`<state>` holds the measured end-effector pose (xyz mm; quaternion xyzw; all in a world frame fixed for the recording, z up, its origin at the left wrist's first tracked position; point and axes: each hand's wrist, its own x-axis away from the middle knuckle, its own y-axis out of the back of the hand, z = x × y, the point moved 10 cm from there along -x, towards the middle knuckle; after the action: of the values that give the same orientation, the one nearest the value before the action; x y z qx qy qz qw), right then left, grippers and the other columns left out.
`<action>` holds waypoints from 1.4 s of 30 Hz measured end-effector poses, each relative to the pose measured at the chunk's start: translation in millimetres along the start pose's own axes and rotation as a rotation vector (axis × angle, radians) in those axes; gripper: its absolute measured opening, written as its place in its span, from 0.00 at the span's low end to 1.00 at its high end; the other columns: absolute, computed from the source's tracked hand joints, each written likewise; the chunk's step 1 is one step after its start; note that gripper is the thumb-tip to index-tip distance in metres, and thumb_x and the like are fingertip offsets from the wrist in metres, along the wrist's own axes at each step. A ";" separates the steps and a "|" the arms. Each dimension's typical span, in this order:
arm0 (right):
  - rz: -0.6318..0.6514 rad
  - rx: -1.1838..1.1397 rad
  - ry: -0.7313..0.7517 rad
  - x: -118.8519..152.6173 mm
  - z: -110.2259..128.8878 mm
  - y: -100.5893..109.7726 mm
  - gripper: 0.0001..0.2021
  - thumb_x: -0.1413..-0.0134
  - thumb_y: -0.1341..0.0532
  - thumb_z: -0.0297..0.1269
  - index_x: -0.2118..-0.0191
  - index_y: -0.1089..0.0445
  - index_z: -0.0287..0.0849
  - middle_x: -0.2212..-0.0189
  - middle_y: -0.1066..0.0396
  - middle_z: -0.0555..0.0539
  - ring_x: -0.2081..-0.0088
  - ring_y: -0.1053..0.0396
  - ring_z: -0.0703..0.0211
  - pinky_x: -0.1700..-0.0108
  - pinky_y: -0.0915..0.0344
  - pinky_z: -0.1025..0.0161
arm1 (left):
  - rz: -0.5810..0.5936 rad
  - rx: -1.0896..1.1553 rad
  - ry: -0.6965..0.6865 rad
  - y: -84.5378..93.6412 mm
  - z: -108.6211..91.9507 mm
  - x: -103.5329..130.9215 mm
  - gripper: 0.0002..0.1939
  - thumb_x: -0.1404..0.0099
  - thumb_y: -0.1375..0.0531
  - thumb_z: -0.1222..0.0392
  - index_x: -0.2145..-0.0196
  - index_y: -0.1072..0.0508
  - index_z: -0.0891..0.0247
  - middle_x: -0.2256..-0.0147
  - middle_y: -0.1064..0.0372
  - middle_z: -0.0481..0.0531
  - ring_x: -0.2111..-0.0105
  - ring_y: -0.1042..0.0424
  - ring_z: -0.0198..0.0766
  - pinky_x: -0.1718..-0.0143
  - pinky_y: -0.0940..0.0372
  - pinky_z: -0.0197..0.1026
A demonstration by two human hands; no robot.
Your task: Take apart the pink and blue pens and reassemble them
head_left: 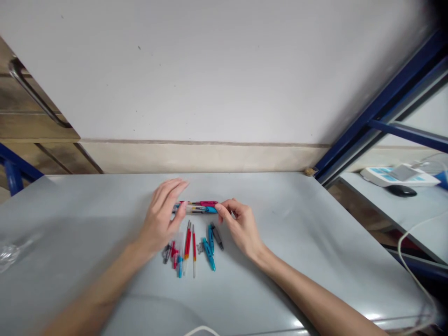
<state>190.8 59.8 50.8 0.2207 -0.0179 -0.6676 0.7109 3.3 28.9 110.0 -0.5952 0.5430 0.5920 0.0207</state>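
Observation:
Several assembled pens [202, 209] with clear barrels and pink or blue grips lie side by side across the table. My right hand [241, 221] has thumb and fingers pinched at their right ends. Over their left ends is my left hand [164, 212], its fingers stretched out and its thumb apart, slightly blurred. Nearer to me lie red ink refills [188, 240], blue pen grips [208, 254] and a dark grey pen grip [217, 236]. Left of the refills sits a cluster of small pink, blue and dark pen parts [174, 254]; some small clear pieces are hard to tell apart.
The grey table [280, 275] meets a pale wall at the back. Crumpled clear plastic [9, 254] lies at the far left. Blue metal frames [378, 112] flank the table. On the right, another surface holds a white device [399, 175], a black mouse [401, 190] and a cable [402, 247].

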 end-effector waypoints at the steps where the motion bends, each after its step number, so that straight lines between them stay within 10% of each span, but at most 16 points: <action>1: -0.007 -0.007 0.004 -0.4 -0.2 1.2 0.18 0.33 0.40 0.49 0.71 0.26 0.44 0.74 0.29 0.50 0.68 0.37 0.58 0.60 0.41 0.61 | 0.059 -0.012 0.031 -5.1 8.9 1.2 0.16 0.26 0.45 0.65 0.43 0.31 0.61 0.49 0.28 0.58 0.42 0.35 0.49 0.40 0.39 0.57; 6: -0.010 -0.054 -0.032 -2.1 -5.6 2.1 0.22 0.34 0.41 0.52 0.75 0.32 0.42 0.79 0.43 0.53 0.73 0.47 0.62 0.68 0.48 0.62 | 0.301 0.080 0.024 -34.2 10.9 12.2 0.17 0.23 0.47 0.59 0.72 0.31 0.63 0.71 0.32 0.50 0.63 0.35 0.39 0.59 0.37 0.43; 15: 0.031 -0.070 -0.165 -1.2 -20.3 1.0 0.32 0.36 0.43 0.60 0.83 0.47 0.43 0.82 0.57 0.55 0.77 0.58 0.65 0.73 0.58 0.61 | 0.188 0.125 0.063 -32.7 9.2 16.4 0.05 0.27 0.40 0.57 0.59 0.31 0.61 0.63 0.28 0.50 0.62 0.30 0.37 0.56 0.37 0.41; 23: 0.032 -0.131 -0.120 -8.3 -17.1 4.0 0.19 0.40 0.36 0.53 0.69 0.29 0.41 0.76 0.37 0.53 0.72 0.44 0.63 0.69 0.46 0.64 | 0.237 0.144 0.002 -37.0 7.3 14.0 0.04 0.27 0.41 0.62 0.61 0.28 0.63 0.66 0.29 0.50 0.62 0.33 0.38 0.59 0.37 0.41; 28: 0.102 -0.066 -0.187 -2.5 -26.0 -4.4 0.29 0.37 0.40 0.57 0.82 0.44 0.43 0.83 0.55 0.56 0.77 0.56 0.66 0.74 0.55 0.63 | 0.202 0.134 -0.041 -34.3 0.7 14.0 0.03 0.27 0.41 0.65 0.60 0.27 0.63 0.65 0.28 0.51 0.63 0.32 0.38 0.58 0.37 0.42; 35: 0.035 -0.123 -0.059 -7.7 -13.7 4.1 0.12 0.41 0.32 0.47 0.63 0.23 0.42 0.67 0.23 0.47 0.66 0.30 0.58 0.65 0.37 0.62 | 0.178 0.127 -0.018 -32.2 4.5 15.7 0.02 0.28 0.39 0.62 0.59 0.26 0.62 0.62 0.24 0.50 0.62 0.27 0.37 0.57 0.35 0.41; 42: 0.179 0.075 0.211 -1.7 12.8 -8.2 0.07 0.35 0.35 0.39 0.55 0.20 0.47 0.63 0.20 0.47 0.62 0.27 0.55 0.58 0.33 0.57 | 0.188 0.142 0.014 -29.5 15.5 15.8 0.02 0.28 0.39 0.64 0.60 0.26 0.62 0.63 0.24 0.50 0.61 0.26 0.37 0.57 0.35 0.41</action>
<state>178.9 57.6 60.1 0.3137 0.0124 -0.5734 0.7568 8.0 41.5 75.6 -0.5430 0.6370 0.5472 0.0032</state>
